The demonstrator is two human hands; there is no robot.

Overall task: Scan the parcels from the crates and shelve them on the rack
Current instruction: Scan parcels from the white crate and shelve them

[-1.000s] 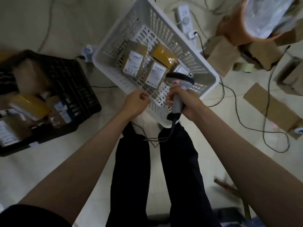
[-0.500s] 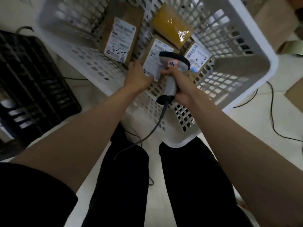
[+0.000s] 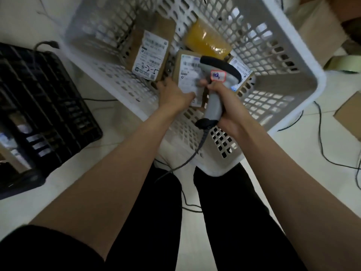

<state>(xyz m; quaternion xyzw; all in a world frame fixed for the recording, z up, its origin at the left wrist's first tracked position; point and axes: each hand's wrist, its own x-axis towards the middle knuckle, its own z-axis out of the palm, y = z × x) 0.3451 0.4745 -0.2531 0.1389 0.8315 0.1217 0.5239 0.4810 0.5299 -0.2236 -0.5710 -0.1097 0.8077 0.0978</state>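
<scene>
A white plastic crate (image 3: pixel 304 61) stands on the floor in front of my legs. Inside lie several parcels: a brown box with a white label (image 3: pixel 151 49), a yellow padded bag (image 3: pixel 207 41), a middle labelled box (image 3: pixel 187 73) and a partly hidden one (image 3: pixel 243 70) to its right. My left hand (image 3: pixel 172 92) reaches into the crate and grips the near edge of the middle box. My right hand (image 3: pixel 227 105) holds a grey handheld scanner (image 3: pixel 215 81) by its handle, head pointing over the parcels; its cable hangs down between my legs.
A black crate (image 3: pixel 48 98) with parcels sits on the floor to the left. Cardboard boxes (image 3: pixel 320 28) stand at the upper right and another (image 3: pixel 349 116) at the right edge. Black cables (image 3: pixel 324 151) run across the pale floor on the right.
I have leaned closer over the white crate. My left hand went from above the rim down onto the middle box, and the scanner moved in over the parcels.
</scene>
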